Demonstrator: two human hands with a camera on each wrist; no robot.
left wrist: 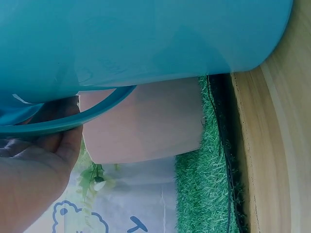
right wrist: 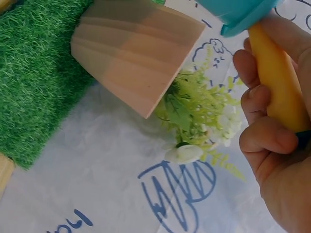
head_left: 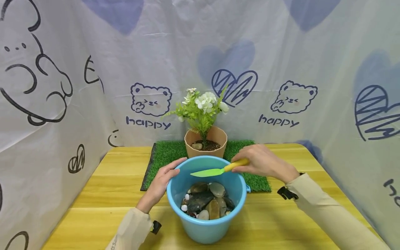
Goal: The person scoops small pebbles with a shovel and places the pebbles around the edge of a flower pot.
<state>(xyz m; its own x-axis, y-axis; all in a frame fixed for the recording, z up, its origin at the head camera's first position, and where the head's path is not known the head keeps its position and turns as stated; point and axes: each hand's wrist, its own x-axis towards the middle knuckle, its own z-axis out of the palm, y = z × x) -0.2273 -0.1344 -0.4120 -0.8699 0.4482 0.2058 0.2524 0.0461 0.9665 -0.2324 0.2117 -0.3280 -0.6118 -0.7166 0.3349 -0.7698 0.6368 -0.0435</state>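
Note:
A blue bucket (head_left: pixel 207 229) holds dark and pale stones (head_left: pixel 203 201). My left hand (head_left: pixel 163 180) holds its left rim, thumb at the edge; in the left wrist view that hand (left wrist: pixel 36 170) is partly behind the bucket's blue handle (left wrist: pixel 97 111). My right hand (head_left: pixel 260 161) grips the yellow handle of a small trowel (head_left: pixel 207 172), whose light green blade hangs level over the bucket's opening, above the stones. Nothing lies on the blade. Several fingers of the right hand (right wrist: pixel 272 141) curl round the yellow handle in the right wrist view.
Behind the bucket stands a peach flowerpot (head_left: pixel 206 152) with white flowers (head_left: pixel 206 102), dark soil and a stone inside. It rests on a green turf mat (head_left: pixel 168 149). The wooden table (head_left: pixel 115 180) meets printed cloth walls (head_left: pixel 181 52) at the back and sides.

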